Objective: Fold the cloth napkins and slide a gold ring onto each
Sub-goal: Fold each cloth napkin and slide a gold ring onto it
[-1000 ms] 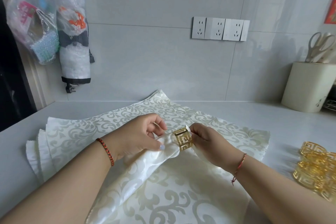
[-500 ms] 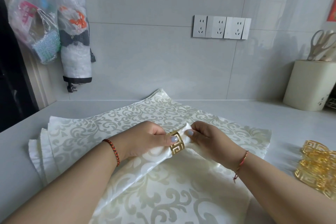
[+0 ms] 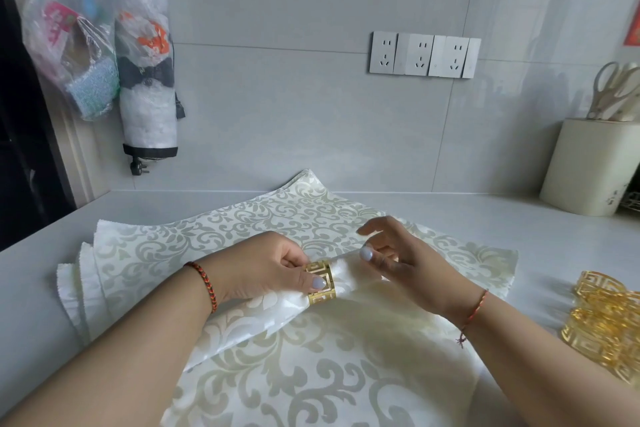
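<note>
Stack of flat napkins (image 3: 242, 218) underneath, rolled napkin (image 3: 277, 308) on top, left hand (image 3: 266, 267) pinching the gold ring (image 3: 322, 282) onto it, right hand (image 3: 398, 260) loose just beside, so the roll might fan out.

Rolled napkin (image 3: 277, 315): cream damask cloth with a glossy scroll pattern, gathered into a loose roll lying diagonally across the stack of flat napkins (image 3: 242, 222); gold ring (image 3: 321, 282): openwork key-pattern band, seated around the roll near its upper end, a short tuft of cloth projecting beyond it; spare gold rings (image 3: 602, 319): heaped on the counter to the right, apparently several, count unclear.
</note>
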